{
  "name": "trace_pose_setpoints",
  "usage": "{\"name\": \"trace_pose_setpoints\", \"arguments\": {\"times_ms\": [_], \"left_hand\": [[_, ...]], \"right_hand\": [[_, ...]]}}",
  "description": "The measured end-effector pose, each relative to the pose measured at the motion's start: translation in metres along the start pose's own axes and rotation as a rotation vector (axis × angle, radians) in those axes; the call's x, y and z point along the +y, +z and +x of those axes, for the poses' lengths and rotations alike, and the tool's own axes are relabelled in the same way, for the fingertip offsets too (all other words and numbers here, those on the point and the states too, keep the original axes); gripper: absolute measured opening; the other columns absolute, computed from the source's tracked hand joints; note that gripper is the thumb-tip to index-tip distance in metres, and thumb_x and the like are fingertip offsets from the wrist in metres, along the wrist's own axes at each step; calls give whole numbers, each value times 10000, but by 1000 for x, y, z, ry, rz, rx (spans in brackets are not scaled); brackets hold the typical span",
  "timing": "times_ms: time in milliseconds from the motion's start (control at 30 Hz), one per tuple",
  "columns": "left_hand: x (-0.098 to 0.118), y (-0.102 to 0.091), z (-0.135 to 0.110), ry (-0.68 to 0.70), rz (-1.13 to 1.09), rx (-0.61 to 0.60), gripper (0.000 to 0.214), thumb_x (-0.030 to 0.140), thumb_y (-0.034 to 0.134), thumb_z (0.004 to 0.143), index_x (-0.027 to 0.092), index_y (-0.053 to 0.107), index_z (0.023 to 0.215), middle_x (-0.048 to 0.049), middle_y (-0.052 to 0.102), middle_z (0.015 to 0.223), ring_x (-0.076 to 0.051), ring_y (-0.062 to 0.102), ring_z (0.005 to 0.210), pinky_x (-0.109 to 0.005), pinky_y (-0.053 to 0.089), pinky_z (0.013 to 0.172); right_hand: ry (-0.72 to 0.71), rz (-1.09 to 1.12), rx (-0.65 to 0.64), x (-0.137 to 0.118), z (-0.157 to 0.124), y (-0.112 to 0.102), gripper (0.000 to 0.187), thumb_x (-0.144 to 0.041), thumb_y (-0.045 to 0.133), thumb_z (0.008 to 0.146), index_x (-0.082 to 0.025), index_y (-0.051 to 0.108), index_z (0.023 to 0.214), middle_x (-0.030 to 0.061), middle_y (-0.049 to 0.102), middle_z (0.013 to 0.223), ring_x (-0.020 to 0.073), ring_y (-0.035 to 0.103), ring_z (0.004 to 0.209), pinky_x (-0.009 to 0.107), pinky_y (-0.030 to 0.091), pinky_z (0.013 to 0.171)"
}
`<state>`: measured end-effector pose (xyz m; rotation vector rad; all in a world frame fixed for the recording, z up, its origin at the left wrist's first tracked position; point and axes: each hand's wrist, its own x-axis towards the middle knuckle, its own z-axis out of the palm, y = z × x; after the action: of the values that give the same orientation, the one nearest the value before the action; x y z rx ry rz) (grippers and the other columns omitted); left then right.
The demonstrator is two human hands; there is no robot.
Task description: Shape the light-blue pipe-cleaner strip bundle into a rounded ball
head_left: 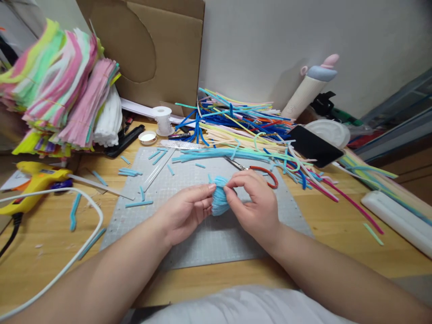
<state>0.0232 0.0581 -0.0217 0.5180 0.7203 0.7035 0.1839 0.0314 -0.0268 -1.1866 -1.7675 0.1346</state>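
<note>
Between my two hands is a small light-blue bundle of bent pipe cleaners [220, 198], held above the grey cutting mat [189, 252]. My left hand [184, 213] grips its left side, thumb on top and fingers curled beneath. On the upper right of the bundle, my right hand [254, 204] pinches with thumb and forefinger. A short stub sticks up at the bundle's top left. Just beyond my right hand lie scissors with red handles [266, 173], partly hidden by it. Cut light-blue pieces [130, 172] are scattered on the mat's left part.
A yellow glue gun [37, 182] and a white cable [97, 216] lie at left. Bundled pipe cleaners [64, 85] stand behind them. Loose pipe cleaners [232, 121] pile up at the back, near a phone [315, 146] and a white bottle [305, 92]. A white power strip [398, 220] lies right.
</note>
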Motion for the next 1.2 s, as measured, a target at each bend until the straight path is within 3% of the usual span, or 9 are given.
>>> {"name": "trace_pose_setpoints", "arguments": {"times_ms": [167, 667, 900, 1200], "left_hand": [[-4, -2, 3, 108, 85, 29, 129, 224, 722, 735, 108, 686, 693, -11, 615, 641, -95, 529, 606, -215, 416, 595], [-3, -2, 2, 121, 134, 109, 160, 218, 768, 663, 125, 639, 640, 10, 598, 604, -76, 498, 565, -194, 364, 551], [-2, -2, 1, 67, 87, 73, 166, 205, 759, 660, 135, 608, 659, 17, 593, 602, -82, 523, 565, -202, 390, 566], [4, -4, -1, -20, 189, 20, 154, 248, 687, 691, 123, 605, 652, -14, 606, 615, -117, 553, 569, -254, 422, 602]], "right_hand": [[-3, 4, -39, -5, -3, 3, 86, -112, 599, 809, -191, 578, 782, 33, 625, 797, 183, 582, 804, 362, 429, 750], [61, 180, -76, -5, 0, 1, 85, -97, 588, 808, -179, 579, 786, 37, 565, 839, 161, 549, 813, 313, 435, 757], [79, 192, -65, -6, -1, 1, 87, -89, 587, 803, -174, 586, 782, 39, 556, 839, 162, 546, 818, 306, 431, 760], [76, 236, -131, -5, 0, 1, 107, -83, 577, 796, -186, 560, 777, 30, 562, 849, 159, 548, 827, 305, 429, 769]]}}
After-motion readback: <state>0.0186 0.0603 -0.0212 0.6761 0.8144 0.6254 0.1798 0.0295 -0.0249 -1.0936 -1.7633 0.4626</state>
